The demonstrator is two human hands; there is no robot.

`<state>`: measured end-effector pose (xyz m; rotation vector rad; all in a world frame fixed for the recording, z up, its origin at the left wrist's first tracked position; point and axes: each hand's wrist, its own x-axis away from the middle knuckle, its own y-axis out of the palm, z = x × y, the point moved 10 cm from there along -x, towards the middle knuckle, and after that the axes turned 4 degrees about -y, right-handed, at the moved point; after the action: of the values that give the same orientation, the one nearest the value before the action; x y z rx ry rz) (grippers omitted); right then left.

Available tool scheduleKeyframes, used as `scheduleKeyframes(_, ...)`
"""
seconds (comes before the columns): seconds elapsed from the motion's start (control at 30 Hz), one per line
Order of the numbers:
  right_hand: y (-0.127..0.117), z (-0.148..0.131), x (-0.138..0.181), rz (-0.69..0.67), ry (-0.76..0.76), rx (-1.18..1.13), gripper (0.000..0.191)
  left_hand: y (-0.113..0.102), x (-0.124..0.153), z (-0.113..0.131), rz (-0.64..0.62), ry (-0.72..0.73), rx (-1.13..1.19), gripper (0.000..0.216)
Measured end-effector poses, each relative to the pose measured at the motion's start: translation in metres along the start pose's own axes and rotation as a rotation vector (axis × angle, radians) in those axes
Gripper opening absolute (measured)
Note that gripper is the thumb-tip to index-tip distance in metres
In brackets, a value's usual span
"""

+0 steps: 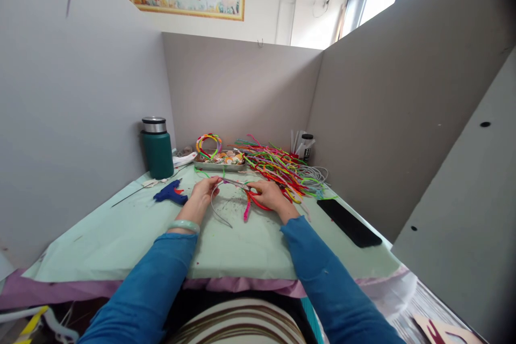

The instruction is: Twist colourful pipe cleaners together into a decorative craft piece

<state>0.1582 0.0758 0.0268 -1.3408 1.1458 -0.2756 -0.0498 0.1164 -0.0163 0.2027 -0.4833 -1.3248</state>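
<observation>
My left hand (205, 189) is closed, pinching a thin grey headband-like hoop (213, 208) near its top; the hoop's free end curves down toward the table. Red-handled scissors (258, 202) are in my right hand (268, 193), its fingers wrapped round the handles. The blades point left, toward the fingertips of my left hand, and whether they touch anything there I cannot tell. A pink fuzzy pipe cleaner (246, 209) hangs or lies just below the scissors. Left of my left hand lies a blue glue gun (171, 192).
Behind my hands are a pile of coloured pipe cleaners (274, 164), a metal tray (220, 166) of small pieces and coloured hoops (208, 146). A green bottle (157, 150) stands left, a black flat object (349, 223) lies right, and grey wire loops (318, 174) sit beside the pile. Partitions (242, 80) enclose the table.
</observation>
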Motion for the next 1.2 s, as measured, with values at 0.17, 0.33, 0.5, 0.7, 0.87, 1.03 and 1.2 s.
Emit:
scheduleKeyframes(0.17,-0.002,-0.005,0.000,0.001,0.018,-0.045,0.037,-0.001,0.000,-0.010,0.015,-0.119,0.082,0.010)
scheduleKeyframes(0.33,-0.001,-0.008,0.000,-0.001,0.022,-0.074,0.036,-0.001,-0.005,-0.013,0.001,-0.123,0.069,0.011)
scheduleKeyframes(0.5,0.002,-0.002,0.000,0.011,0.066,-0.060,0.033,-0.004,-0.008,-0.013,0.012,-0.109,0.078,0.012)
scheduleKeyframes(0.7,0.005,0.036,0.009,-0.007,0.342,0.154,0.032,0.001,-0.005,-0.011,-0.007,-0.066,0.037,0.011)
scheduleKeyframes(0.87,-0.010,0.052,0.018,0.041,0.477,0.284,0.033,0.009,-0.003,-0.008,-0.074,-0.020,-0.036,0.012)
scheduleKeyframes(1.03,-0.015,0.027,0.006,0.176,0.317,0.072,0.030,0.021,0.001,-0.011,-0.170,-0.033,-0.077,0.011)
scheduleKeyframes(1.2,0.011,-0.005,-0.013,0.168,0.124,-0.421,0.031,0.032,0.006,-0.013,-0.269,-0.039,-0.130,0.011)
